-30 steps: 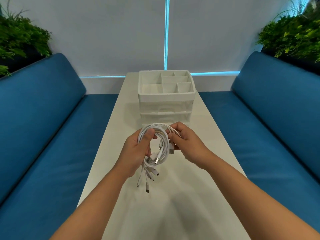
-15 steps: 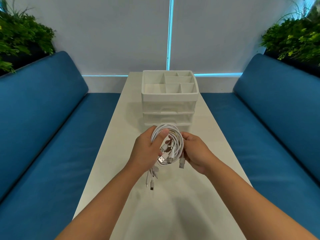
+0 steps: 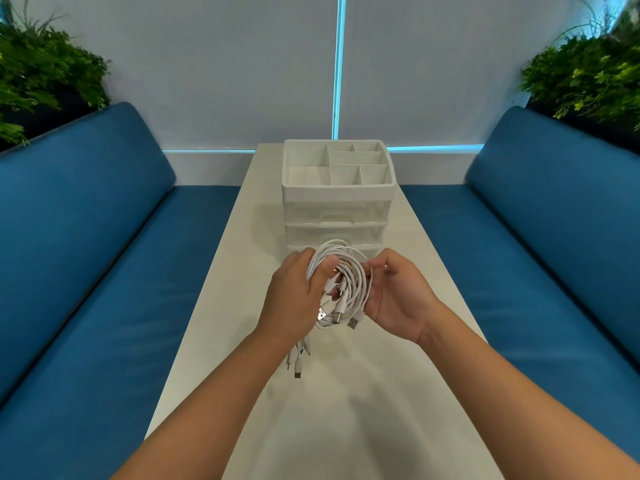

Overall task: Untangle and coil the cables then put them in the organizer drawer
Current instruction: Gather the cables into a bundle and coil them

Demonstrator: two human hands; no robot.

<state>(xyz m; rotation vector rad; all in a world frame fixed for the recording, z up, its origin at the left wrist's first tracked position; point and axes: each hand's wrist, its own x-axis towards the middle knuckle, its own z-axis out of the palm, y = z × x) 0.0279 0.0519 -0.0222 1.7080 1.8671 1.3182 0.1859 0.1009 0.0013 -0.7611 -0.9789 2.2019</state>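
White table (image 3: 346,427), left hand (image 3: 294,306) gripping cables (image 3: 349,275)

Lounge booth: blue benches (image 3: 104,254), planters (image 3: 45,74).

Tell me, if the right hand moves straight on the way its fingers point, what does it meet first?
Probably the cable bundle: the right hand points leftward at it, already touching its edge. Behind it is the left hand. Depth is unclear.
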